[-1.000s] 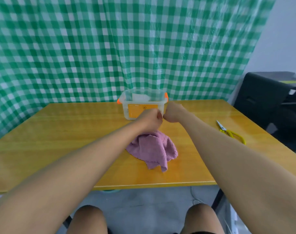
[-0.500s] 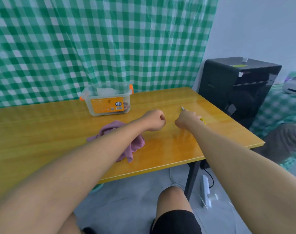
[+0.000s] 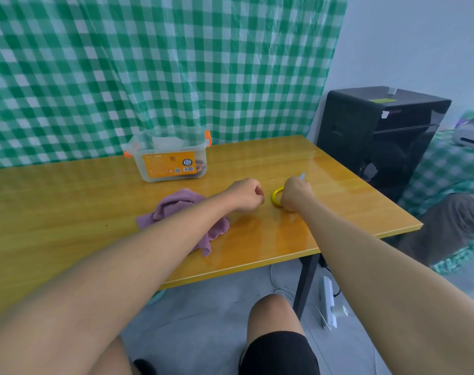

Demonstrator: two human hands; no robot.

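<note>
My right hand grips the yellow-handled scissors on the right part of the yellow table. One handle loop shows left of my fist and the blade tip pokes out beyond my knuckles. A short gap to the left, my left hand hovers as a fist with nothing visible in it. A crumpled purple cloth lies partly under my left forearm. A clear plastic box with an orange label and orange clips stands at the table's back edge.
A green checked curtain hangs behind the table. A black cabinet stands close to the table's right corner. On the floor under the right edge lie a white power strip and cables. My knees are below the front edge.
Both hands moved from in front of the box to the right side of the table. My right hand reached the scissors and closed round them. The view swung right.
</note>
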